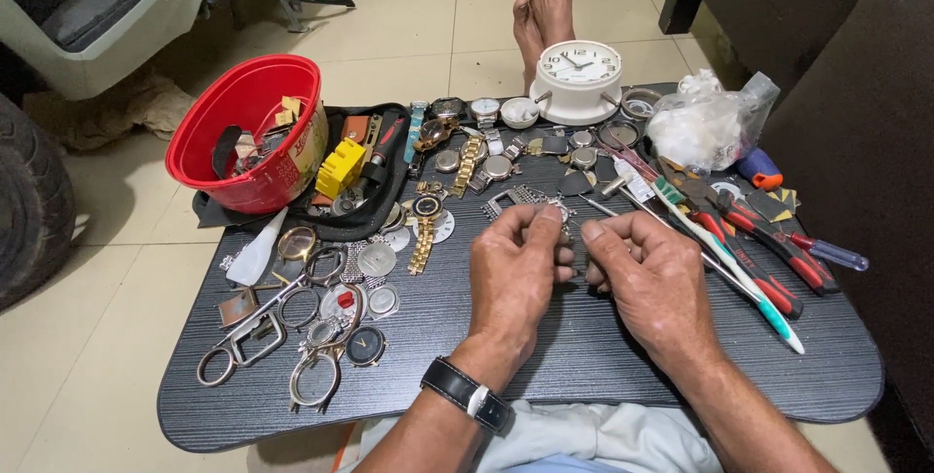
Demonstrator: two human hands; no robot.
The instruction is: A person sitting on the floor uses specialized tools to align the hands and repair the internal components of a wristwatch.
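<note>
Shiny metal, a small watch part [563, 223], sits pinched between both hands above the middle of the dark bench [545, 356]. The left hand [513, 273] and right hand [650, 273] have fingers closed on it; what it is, I cannot tell. It looks like fiddly fitting work needing steady fingers. At ten o'clock, a red bowl [199, 157] holds straps and bits; a black tray [384, 215] beside it holds a yellow block [341, 169].

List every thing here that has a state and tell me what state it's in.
Left hand: fingers pinched on a small metal part.
Right hand: fingers closed beside that part.
White clock: upright, face showing.
Red bucket: tilted, holding odd bits.
Plastic bag: crumpled, lying on the board.
Pliers: lying flat, unheld.
</note>
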